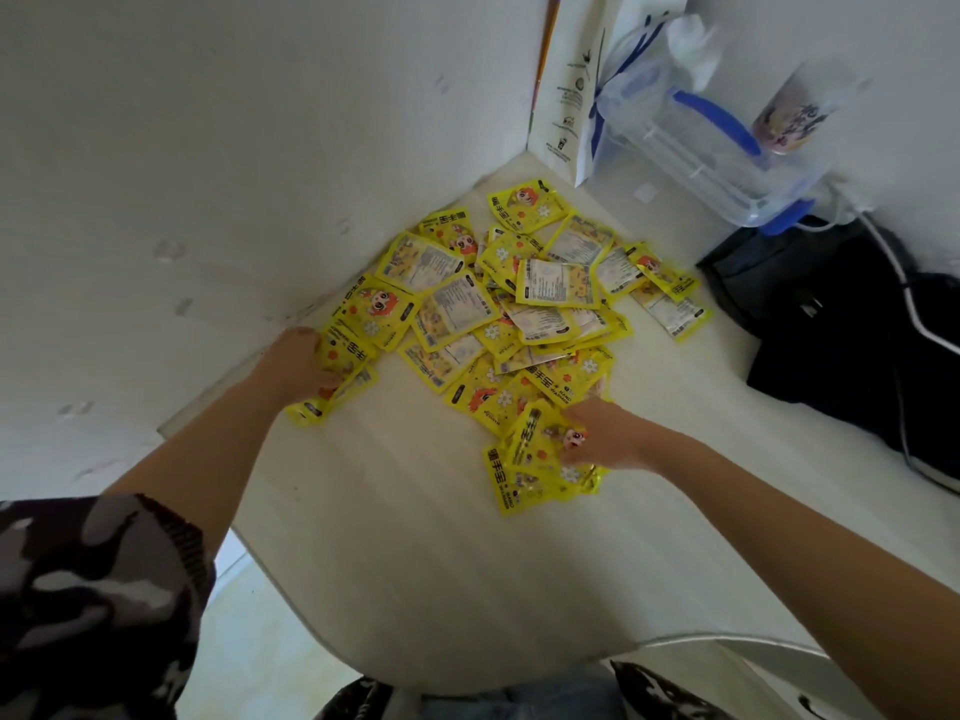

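Several yellow hand-warmer packets (498,304) lie in a loose pile on a pale wooden table (415,563), some face up with a cartoon figure, others showing printed backs. My left hand (296,363) grips a packet (332,387) at the pile's left edge, close to the wall. My right hand (605,433) holds a small bunch of packets (535,454) at the pile's near right side, fingers curled round them.
White walls meet at the table's far corner. A white paper bag (566,96) and a clear plastic box with blue clips (717,148) stand at the back right. A black bag (841,324) with a white cable (909,298) lies at the right.
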A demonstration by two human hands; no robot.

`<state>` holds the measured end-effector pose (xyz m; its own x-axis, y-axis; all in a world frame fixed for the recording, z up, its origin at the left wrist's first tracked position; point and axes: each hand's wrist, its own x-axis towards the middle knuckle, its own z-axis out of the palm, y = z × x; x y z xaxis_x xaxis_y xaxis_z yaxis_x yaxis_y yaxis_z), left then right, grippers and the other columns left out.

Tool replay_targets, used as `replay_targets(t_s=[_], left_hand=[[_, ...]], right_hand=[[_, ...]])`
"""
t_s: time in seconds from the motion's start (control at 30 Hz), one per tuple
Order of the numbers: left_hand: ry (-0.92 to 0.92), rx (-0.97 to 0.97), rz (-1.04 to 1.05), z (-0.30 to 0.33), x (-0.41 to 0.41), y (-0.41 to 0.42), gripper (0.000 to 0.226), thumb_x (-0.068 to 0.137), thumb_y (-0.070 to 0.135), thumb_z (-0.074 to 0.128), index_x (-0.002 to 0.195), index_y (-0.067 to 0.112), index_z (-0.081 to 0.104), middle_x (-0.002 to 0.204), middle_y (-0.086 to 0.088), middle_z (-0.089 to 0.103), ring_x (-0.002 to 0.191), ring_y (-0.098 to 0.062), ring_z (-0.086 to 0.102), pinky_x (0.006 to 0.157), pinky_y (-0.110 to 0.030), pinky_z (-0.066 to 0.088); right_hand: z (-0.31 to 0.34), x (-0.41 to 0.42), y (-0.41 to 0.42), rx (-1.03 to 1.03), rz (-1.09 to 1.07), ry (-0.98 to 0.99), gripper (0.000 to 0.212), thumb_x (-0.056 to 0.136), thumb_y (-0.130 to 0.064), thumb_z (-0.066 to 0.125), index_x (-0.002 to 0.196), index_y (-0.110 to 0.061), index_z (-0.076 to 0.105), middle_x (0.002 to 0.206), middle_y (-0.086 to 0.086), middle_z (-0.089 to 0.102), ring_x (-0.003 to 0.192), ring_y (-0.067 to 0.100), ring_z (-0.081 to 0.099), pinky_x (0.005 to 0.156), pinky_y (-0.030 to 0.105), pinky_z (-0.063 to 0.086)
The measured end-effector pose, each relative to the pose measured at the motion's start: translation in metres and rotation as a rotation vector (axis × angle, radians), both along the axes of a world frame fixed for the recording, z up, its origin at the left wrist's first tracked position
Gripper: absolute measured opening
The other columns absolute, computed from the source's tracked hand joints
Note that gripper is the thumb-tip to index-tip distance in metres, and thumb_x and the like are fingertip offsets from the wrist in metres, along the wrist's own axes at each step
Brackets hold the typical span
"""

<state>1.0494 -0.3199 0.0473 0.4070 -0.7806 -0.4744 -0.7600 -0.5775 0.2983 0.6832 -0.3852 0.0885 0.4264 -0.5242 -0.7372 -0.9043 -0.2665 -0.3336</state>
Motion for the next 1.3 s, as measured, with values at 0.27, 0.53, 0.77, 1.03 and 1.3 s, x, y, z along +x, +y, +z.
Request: replay_targets(t_s=[0.27,0.53,0.77,1.03,1.3], left_hand=[[-0.032,0.040,-0.050,-0.008,-0.012,0.017,0.026,0.068,0.029,0.077,0.078,0.013,0.059,0.090,-0.010,0.062,0.080,-0.028,0.062,0.062,-0.032,0.049],[-0.106,0.124,-0.017,-0.001,-0.052,0.046,0.037,0.070,0.041,0.076,0.097,0.027,0.055,0.099,-0.003,0.053,0.102,-0.028,0.050,0.088,-0.042,0.035],[0.076,-0.009,0.124,0.007,-0.095,0.072,0.036,0.071,0.027,0.079,0.099,0.013,0.061,0.094,-0.008,0.063,0.090,-0.027,0.058,0.071,-0.030,0.043],[0.354,-0.191,0.523,0.012,-0.155,0.105,0.046,0.059,0.029,0.079,0.102,0.022,0.065,0.094,0.000,0.070,0.090,-0.024,0.066,0.080,-0.040,0.055],[0.533,-0.361,0.691,0.019,-0.216,0.124,0.041,0.073,0.012,0.078,0.110,0.021,0.061,0.098,-0.001,0.072,0.081,-0.017,0.071,0.072,-0.040,0.059]], right_hand=[[-0.031,-0.001,0.023,-0.200,0.130,-0.076,0.050,0.083,-0.019,0.064,0.130,-0.014,0.048,0.135,0.011,0.037,0.125,0.032,0.036,0.102,0.041,0.040],[-0.040,-0.004,0.033,-0.363,0.280,-0.059,0.053,0.083,-0.026,0.062,0.133,-0.020,0.046,0.137,0.006,0.039,0.125,0.031,0.032,0.105,0.040,0.030],[-0.040,-0.012,0.045,-0.451,0.250,-0.083,0.047,0.087,-0.027,0.057,0.133,-0.024,0.043,0.125,0.006,0.043,0.118,0.027,0.039,0.099,0.043,0.029],[-0.036,-0.031,0.058,-0.439,0.241,-0.195,0.045,0.093,-0.023,0.048,0.136,-0.025,0.032,0.112,0.004,0.054,0.101,0.030,0.055,0.088,0.043,0.035],[-0.017,-0.060,0.072,-0.310,-0.062,-0.368,0.056,0.094,-0.027,0.053,0.139,-0.031,0.021,0.110,0.007,0.058,0.092,0.030,0.060,0.076,0.042,0.050]])
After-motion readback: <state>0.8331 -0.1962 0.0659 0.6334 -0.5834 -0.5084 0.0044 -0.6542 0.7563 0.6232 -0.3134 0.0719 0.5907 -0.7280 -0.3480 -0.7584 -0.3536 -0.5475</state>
